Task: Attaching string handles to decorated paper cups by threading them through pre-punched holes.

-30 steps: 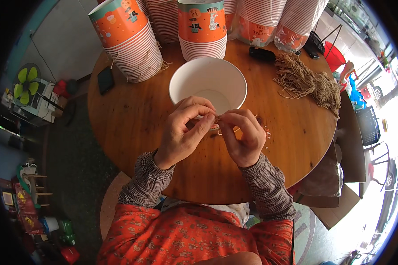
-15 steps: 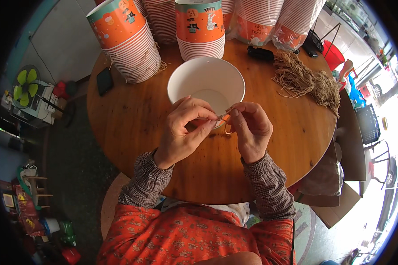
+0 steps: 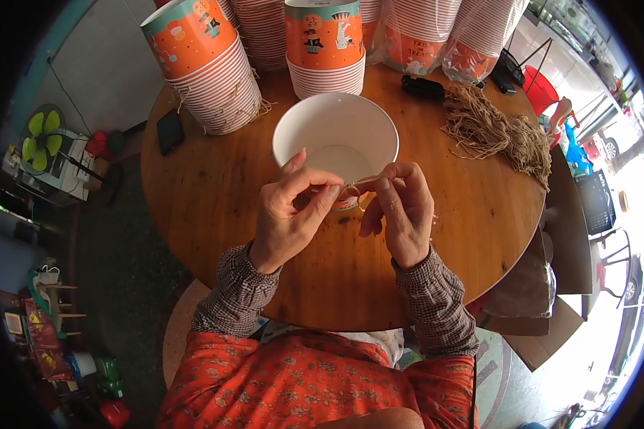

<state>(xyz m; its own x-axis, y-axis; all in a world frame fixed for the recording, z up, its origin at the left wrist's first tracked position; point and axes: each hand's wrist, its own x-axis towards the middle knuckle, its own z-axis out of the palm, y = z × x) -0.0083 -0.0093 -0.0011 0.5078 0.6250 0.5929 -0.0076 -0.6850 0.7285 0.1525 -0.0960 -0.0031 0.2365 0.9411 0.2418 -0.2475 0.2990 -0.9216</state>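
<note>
A large paper bucket [image 3: 315,118], white inside, stands upright with its mouth toward me. At its near rim my left hand [image 3: 290,209] pinches one part of a thin tan twine [image 3: 363,182] between thumb and forefinger. My right hand [image 3: 406,213] pinches the other part, so a short length stretches between the fingertips. A small loop hangs near the left fingertips. My hands hide most of the bucket's near side; only a bit of its printed outside shows below the rim. Whether the twine passes through the bucket's wall, I cannot tell.
On the round wooden table [image 3: 215,207], stacks of orange printed buckets [image 3: 218,86] line the far side, some in clear plastic. A bundle of loose twine [image 3: 497,129] lies at right, beside a black object [image 3: 422,87]. A dark phone [image 3: 169,132] rests at left.
My fingertips have drawn slightly apart, left hand to the left and right hand a little up, so more twine shows between them. The bucket stays in place.
</note>
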